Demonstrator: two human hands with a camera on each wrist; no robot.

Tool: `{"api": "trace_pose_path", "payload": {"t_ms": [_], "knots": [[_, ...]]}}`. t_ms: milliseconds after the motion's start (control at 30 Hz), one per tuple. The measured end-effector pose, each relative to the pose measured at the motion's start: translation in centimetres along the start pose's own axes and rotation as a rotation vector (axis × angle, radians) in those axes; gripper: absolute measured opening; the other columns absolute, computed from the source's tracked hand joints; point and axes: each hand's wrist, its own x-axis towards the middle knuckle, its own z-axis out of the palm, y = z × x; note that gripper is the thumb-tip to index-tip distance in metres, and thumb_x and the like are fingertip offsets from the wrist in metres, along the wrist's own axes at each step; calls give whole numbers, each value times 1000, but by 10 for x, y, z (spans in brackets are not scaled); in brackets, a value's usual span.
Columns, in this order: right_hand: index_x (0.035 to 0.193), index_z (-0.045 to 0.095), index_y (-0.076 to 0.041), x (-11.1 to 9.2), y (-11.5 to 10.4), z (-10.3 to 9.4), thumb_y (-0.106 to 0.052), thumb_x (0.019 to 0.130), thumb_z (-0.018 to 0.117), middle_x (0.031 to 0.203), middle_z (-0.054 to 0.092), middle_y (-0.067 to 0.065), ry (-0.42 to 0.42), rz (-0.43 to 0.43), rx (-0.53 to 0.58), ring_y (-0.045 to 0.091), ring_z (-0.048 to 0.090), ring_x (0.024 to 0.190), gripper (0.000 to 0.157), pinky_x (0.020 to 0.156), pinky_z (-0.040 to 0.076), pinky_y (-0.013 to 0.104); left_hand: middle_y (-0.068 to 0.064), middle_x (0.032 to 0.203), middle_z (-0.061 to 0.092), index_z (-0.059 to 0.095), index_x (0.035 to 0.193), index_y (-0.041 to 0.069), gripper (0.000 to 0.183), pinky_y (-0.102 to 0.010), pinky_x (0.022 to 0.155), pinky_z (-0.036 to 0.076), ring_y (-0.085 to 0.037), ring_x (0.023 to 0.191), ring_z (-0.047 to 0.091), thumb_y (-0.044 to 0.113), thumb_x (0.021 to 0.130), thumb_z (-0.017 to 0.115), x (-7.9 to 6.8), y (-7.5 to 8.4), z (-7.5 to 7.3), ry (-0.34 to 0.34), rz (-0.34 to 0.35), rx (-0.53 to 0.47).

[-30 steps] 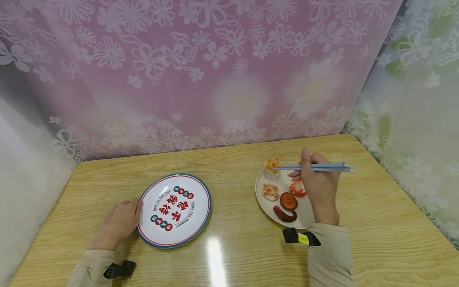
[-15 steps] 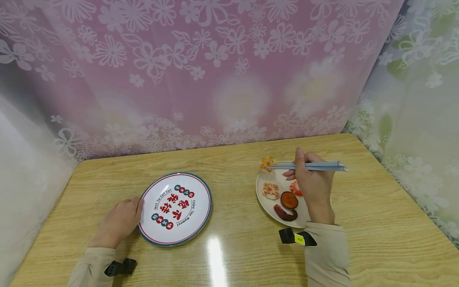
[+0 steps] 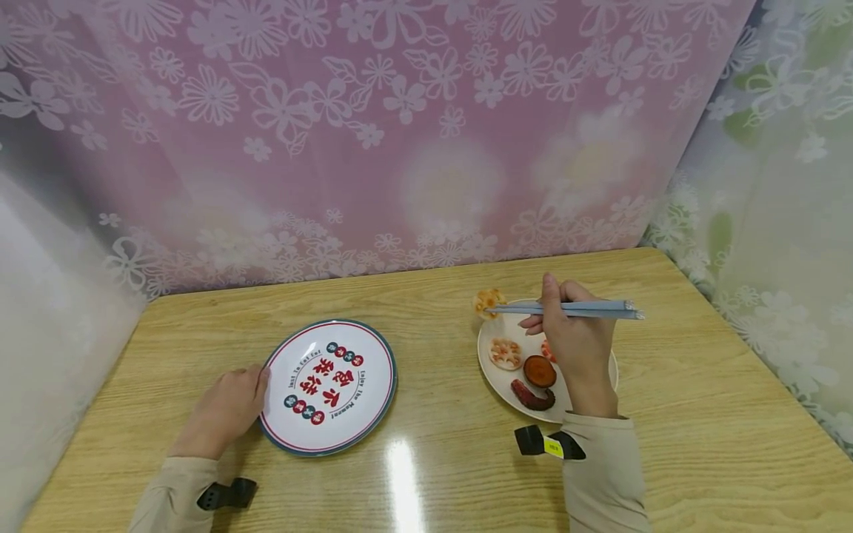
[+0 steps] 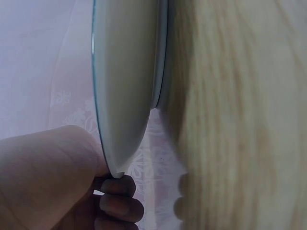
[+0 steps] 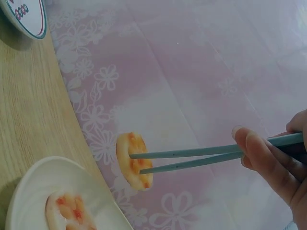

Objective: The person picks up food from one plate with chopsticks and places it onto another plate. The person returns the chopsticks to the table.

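My right hand point(image 3: 578, 340) grips a pair of blue-grey chopsticks point(image 5: 192, 152). A yellowish lotus root slice point(image 5: 134, 160) hangs at their tips, raised above the far left rim of a cream plate point(image 3: 489, 377). On that plate lie a paler lotus root slice point(image 3: 506, 354), a round brown mushroom-like piece point(image 3: 540, 371), a dark red curled tentacle point(image 3: 533, 397) and a red piece point(image 3: 548, 349) partly hidden by the hand. My left hand point(image 3: 229, 407) pinches the left rim of a white plate point(image 3: 380, 385) with red lettering; the left wrist view shows thumb above and fingers beneath the rim.
Both plates stand on a wooden table point(image 3: 436, 444), the white one left and the cream one right. A pink floral curtain point(image 3: 426, 148) hangs behind the table's far edge. Pale floral cloth point(image 3: 786, 222) closes off the right side.
The right hand has moved a little left, carrying the chopsticks and lotus root slice from over the cream plate toward its far left rim. The left hand keeps its hold on the white plate.
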Motion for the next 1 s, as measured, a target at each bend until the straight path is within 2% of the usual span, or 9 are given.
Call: {"api": "trace_pose_path", "payload": {"t_ms": [167, 333, 500, 600, 733, 833, 1000], "knots": [[62, 54, 10, -1, 2, 2, -2, 97, 53, 54, 56, 23, -13, 7, -3, 12, 60, 42, 38, 41, 48, 24, -17, 81, 60, 57, 103, -11, 31, -51, 70, 49, -29, 77, 60, 16, 103, 41, -1, -1, 0, 3, 4, -2], [62, 55, 7, -1, -10, 10, -9, 98, 55, 55, 60, 17, -55, 20, -63, 11, 60, 42, 40, 42, 49, 24, -18, 84, 60, 57, 104, -11, 32, -52, 72, 48, -31, 79, 60, 17, 103, 40, -1, 0, 0, -11, -8, -9], [64, 59, 3, -6, -22, 28, -11, 99, 55, 54, 62, 12, -147, -11, -41, 13, 61, 43, 38, 41, 49, 25, -17, 84, 60, 57, 104, -10, 32, -50, 71, 48, -29, 78, 59, 16, 103, 40, 0, 1, 0, -13, -14, -14], [64, 58, 3, -10, -25, 38, -12, 99, 56, 55, 62, 11, -201, 6, -4, 16, 62, 44, 37, 43, 51, 27, -17, 83, 60, 57, 105, -10, 32, -48, 68, 47, -27, 76, 57, 16, 103, 40, 0, 2, -1, -17, -17, -15], [64, 57, 3, -17, -24, 47, -17, 99, 57, 55, 62, 11, -218, 66, 28, 22, 63, 45, 40, 44, 52, 33, -15, 82, 59, 57, 104, -9, 31, -46, 66, 46, -26, 73, 56, 17, 103, 40, 0, 2, -1, -17, -16, -14], [64, 55, 2, -21, -23, 52, -18, 99, 56, 56, 61, 11, -226, 80, 27, 25, 63, 46, 41, 45, 52, 33, -14, 80, 58, 57, 104, -9, 31, -45, 65, 46, -25, 72, 55, 16, 103, 40, 0, 1, 0, -8, -13, -12], [65, 56, 2, -24, -33, 57, -9, 99, 55, 56, 62, 13, -233, 75, -3, 20, 63, 45, 36, 45, 52, 30, -12, 77, 57, 57, 103, -9, 30, -44, 64, 45, -24, 70, 54, 16, 103, 40, -1, 1, 0, -4, -9, -16]]}}
